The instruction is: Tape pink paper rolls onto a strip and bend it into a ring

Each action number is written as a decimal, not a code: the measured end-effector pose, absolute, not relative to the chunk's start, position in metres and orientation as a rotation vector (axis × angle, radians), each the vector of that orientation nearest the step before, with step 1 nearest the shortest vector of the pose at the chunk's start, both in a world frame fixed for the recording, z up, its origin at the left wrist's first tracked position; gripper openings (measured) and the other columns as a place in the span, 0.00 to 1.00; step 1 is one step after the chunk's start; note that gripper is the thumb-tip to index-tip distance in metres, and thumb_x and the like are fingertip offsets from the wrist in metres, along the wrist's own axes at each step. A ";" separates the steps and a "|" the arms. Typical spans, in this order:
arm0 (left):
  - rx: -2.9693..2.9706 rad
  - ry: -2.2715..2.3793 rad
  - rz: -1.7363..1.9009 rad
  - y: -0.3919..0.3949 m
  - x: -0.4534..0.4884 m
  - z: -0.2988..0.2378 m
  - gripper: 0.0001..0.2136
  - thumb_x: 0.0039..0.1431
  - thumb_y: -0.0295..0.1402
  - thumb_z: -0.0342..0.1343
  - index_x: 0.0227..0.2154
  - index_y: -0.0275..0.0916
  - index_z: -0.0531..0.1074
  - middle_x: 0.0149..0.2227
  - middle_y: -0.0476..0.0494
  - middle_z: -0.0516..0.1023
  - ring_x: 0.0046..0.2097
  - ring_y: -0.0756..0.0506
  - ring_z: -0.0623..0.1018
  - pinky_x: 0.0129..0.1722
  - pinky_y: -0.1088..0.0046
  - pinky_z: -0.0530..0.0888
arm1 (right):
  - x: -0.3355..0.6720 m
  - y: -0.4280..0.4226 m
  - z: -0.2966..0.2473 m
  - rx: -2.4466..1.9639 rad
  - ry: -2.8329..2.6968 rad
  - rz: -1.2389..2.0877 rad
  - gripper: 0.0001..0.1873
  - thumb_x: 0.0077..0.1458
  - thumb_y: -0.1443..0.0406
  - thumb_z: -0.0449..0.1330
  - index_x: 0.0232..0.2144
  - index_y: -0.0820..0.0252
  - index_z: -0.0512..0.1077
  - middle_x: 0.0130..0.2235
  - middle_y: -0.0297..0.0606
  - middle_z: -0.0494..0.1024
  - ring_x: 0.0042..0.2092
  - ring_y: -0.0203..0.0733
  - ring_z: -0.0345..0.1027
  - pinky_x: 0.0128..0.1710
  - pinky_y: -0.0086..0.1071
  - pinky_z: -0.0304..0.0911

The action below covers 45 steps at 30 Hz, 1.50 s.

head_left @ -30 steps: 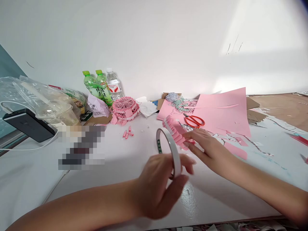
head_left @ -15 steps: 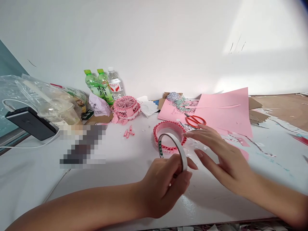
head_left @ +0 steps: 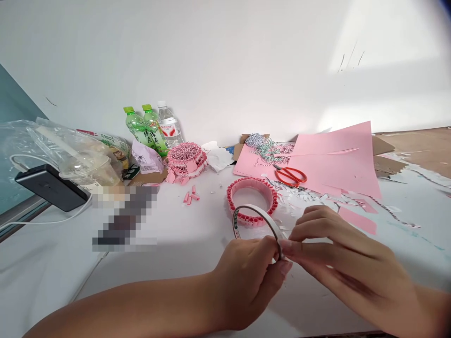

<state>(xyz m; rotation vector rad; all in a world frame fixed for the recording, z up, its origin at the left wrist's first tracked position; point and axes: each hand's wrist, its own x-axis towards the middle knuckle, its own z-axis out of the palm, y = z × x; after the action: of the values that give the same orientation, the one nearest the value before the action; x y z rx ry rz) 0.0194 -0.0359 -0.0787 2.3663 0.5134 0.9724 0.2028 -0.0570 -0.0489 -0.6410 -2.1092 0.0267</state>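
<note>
My left hand [head_left: 250, 277] grips a nearly used-up roll of double-sided tape [head_left: 262, 211], a thin white ring with printing inside, between thumb and fingers. My right hand [head_left: 334, 253] is closed, its thumb and forefinger pinching at the tape's near side beside my left fingertips. Whether a loose tape end is between them is hidden. Just behind the roll, a ring of small rolled pink paper tubes [head_left: 230, 195] lies on the white table [head_left: 169, 267]. To its left are several loose pink paper tubes [head_left: 190, 196].
Red-handled scissors [head_left: 291, 176] lie on large pink paper sheets [head_left: 338, 159], near paper scraps [head_left: 299, 195] and balls of twine [head_left: 268, 150]. A twine-topped pink piece [head_left: 186, 162] sits back left. Bottles [head_left: 148, 126], a plastic cup [head_left: 86, 169] and a black power bank [head_left: 52, 187] stand left.
My right hand has come left and down from above the table and closed at the tape. My left hand keeps its hold on the roll. The view has shifted slightly.
</note>
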 end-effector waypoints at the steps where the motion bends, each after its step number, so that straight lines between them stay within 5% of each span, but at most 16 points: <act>1: 2.374 0.531 0.977 -0.036 0.019 -0.079 0.06 0.63 0.30 0.42 0.30 0.40 0.60 0.20 0.53 0.63 0.20 0.52 0.63 0.21 0.76 0.62 | 0.202 -0.057 -0.050 -0.659 -2.088 0.064 0.17 0.53 0.79 0.55 0.42 0.57 0.72 0.31 0.39 0.75 0.35 0.42 0.70 0.33 0.36 0.69; 15: 2.525 0.526 1.026 -0.037 0.020 -0.079 0.10 0.67 0.32 0.41 0.28 0.39 0.60 0.21 0.51 0.70 0.22 0.52 0.68 0.23 0.78 0.64 | 0.204 -0.053 -0.051 -0.709 -2.073 0.331 0.08 0.57 0.76 0.54 0.36 0.59 0.67 0.33 0.39 0.73 0.38 0.37 0.69 0.35 0.28 0.70; 25: 2.275 0.571 0.899 -0.033 0.020 -0.079 0.06 0.66 0.29 0.41 0.34 0.39 0.62 0.23 0.54 0.69 0.22 0.54 0.65 0.24 0.80 0.63 | 0.211 -0.053 -0.051 -0.775 -2.069 -0.066 0.15 0.57 0.75 0.55 0.46 0.60 0.66 0.40 0.44 0.76 0.44 0.44 0.69 0.43 0.36 0.69; 33: 2.138 0.623 0.852 -0.028 0.020 -0.078 0.11 0.67 0.34 0.41 0.28 0.40 0.60 0.23 0.53 0.68 0.23 0.53 0.64 0.26 0.78 0.63 | 0.212 -0.052 -0.052 -0.791 -2.101 -0.120 0.09 0.56 0.76 0.55 0.35 0.58 0.69 0.42 0.44 0.74 0.45 0.45 0.69 0.42 0.37 0.66; 45: 2.095 0.766 0.942 -0.022 0.017 -0.071 0.09 0.67 0.35 0.42 0.32 0.39 0.62 0.25 0.53 0.67 0.26 0.53 0.66 0.29 0.77 0.64 | 0.212 -0.053 -0.051 -0.878 -1.879 -0.315 0.13 0.53 0.79 0.56 0.37 0.58 0.68 0.44 0.44 0.71 0.47 0.45 0.68 0.42 0.37 0.65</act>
<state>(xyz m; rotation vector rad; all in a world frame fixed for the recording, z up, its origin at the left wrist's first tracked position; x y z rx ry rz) 0.0170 -0.0222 -0.0713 2.0955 0.7655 0.9418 0.2120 -0.0533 -0.0509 -0.8781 -1.8788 -0.3149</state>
